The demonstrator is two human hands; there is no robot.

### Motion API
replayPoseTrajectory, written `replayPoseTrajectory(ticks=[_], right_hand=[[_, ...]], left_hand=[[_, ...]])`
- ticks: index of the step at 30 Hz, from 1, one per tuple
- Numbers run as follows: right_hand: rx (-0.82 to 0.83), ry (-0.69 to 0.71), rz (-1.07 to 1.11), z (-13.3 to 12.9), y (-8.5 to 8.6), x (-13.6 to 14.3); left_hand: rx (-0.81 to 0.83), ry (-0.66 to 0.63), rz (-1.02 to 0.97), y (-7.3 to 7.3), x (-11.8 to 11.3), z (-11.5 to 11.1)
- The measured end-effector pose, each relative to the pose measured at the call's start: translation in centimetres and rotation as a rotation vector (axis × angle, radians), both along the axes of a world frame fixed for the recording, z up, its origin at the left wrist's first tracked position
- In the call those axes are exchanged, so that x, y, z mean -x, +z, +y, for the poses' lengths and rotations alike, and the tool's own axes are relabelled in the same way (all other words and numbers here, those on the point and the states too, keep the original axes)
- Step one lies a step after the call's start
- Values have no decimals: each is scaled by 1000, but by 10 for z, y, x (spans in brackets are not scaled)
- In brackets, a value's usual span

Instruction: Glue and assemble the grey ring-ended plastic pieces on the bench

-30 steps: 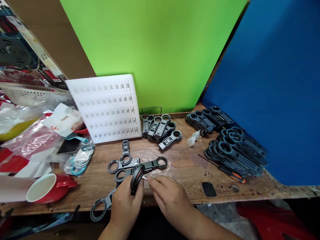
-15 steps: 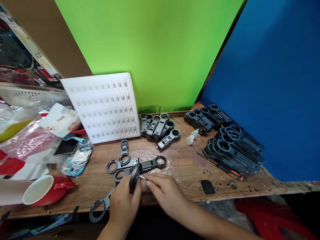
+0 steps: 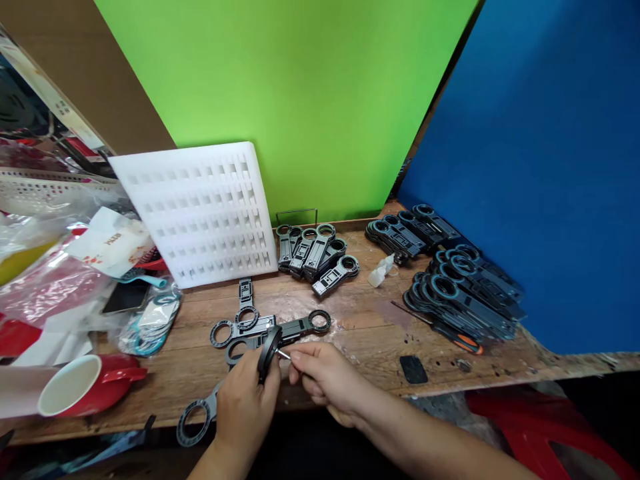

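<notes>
Near the table's front edge, my left hand [image 3: 245,397] is closed around a dark plastic part with a ring end [image 3: 270,352], the ring standing up between thumb and fingers. My right hand [image 3: 327,380] pinches a thin metal rod [image 3: 284,355], whose far end meets the ring; whether it has a handle is hidden in my fingers. Behind my hands lie several grey ring-ended parts, among them one pointing right [image 3: 305,325] and one standing lengthwise [image 3: 246,303]. Another grey ring part [image 3: 195,421] lies by my left wrist and overhangs the table edge.
A white slotted foam board [image 3: 200,213] leans at the back beside a pile of ring parts [image 3: 317,253]. More piles [image 3: 460,293] lie right, with an orange-black screwdriver [image 3: 457,337] and black square pad [image 3: 413,369]. A red mug [image 3: 93,387] and plastic bags [image 3: 50,287] are left.
My right hand has turned slightly, its lower fingers now curled more in view, the rod still against the ring. My left hand keeps its hold. The whole view has shifted a little.
</notes>
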State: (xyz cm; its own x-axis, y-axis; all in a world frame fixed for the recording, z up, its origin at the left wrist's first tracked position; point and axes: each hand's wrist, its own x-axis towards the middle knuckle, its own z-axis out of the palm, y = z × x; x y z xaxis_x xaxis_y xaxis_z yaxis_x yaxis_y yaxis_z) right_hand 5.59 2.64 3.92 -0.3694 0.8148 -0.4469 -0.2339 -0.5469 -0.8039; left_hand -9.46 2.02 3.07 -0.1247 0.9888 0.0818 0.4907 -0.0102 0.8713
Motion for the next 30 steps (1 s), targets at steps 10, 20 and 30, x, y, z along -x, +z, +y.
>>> replayPoseTrajectory(ticks=[10, 20, 30], right_hand=[[-56, -119, 140, 6, -10, -16], [47, -80, 333, 13, -6, 5], [64, -171, 367, 5, -19, -1]], left_hand=[[683, 50, -916, -2, -12, 2], [889, -169, -1318, -1, -22, -12], [905, -125, -1210, 4, -29, -10]])
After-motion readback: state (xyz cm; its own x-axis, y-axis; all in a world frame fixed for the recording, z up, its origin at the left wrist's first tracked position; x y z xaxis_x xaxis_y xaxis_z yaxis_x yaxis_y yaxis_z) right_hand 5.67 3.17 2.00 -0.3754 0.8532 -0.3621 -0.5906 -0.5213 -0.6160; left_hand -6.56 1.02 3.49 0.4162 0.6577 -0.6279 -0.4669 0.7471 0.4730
